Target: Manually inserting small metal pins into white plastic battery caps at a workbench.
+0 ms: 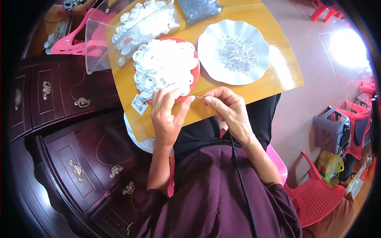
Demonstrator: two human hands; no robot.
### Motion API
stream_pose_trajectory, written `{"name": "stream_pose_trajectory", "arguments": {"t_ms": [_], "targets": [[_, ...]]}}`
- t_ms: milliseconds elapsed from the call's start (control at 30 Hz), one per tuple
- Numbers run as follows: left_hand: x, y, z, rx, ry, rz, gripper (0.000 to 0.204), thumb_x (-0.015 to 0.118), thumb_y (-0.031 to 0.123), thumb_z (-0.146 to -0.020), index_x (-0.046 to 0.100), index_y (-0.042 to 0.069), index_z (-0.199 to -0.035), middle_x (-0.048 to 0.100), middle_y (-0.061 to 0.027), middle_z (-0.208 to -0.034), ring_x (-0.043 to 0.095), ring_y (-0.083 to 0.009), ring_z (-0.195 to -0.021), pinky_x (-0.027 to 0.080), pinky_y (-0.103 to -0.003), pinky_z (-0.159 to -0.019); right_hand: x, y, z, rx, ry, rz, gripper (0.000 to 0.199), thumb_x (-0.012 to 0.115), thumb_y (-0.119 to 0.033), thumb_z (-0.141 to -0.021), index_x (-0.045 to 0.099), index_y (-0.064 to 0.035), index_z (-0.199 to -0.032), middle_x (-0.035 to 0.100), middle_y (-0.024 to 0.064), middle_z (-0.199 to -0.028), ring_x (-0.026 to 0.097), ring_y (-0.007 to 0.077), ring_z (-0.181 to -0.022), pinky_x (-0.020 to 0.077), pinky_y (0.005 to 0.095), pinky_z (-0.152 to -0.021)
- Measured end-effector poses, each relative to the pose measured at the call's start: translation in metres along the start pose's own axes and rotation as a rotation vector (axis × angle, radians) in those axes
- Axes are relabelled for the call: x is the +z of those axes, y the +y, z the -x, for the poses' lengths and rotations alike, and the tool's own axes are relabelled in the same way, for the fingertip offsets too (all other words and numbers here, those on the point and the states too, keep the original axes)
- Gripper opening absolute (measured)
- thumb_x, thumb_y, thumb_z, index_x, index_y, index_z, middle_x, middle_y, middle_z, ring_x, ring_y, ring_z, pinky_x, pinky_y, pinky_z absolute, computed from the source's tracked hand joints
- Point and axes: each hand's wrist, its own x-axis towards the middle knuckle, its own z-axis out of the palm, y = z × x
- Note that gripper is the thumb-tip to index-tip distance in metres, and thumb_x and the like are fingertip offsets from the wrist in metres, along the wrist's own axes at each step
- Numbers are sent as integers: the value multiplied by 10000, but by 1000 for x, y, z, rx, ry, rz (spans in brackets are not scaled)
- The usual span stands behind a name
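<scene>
Head view, right hand (228,105) near table edge (274,91), gap before plate (207,44)

room right of dish (260,49); plate (195,76), bin (104,61) block left

Your head camera, the left of a side-by-side pair, looks steeply down over your shirt (210,186), with your left hand (164,117) and right hand (231,109) close and near centre, the table (274,79) just beyond; its fisheye sweep reaches the dresser (87,170) on your left and floor (301,119) on your right.
</scene>
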Motion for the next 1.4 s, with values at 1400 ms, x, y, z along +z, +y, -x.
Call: {"name": "stream_pose_trajectory", "arguments": {"t_ms": [1400], "targets": [[-2, -8, 20, -449, -143, 1201, 449, 638, 103, -941, 496, -20, -1348, 597, -169, -1275, 578, -174, -1091, 466, -313, -934, 18, -23, 15, -471, -22, 265, 104, 681, -33, -869, 637, -6, -960, 708, 108, -1021, 697, 153, -852, 569, 247, -640]]}}
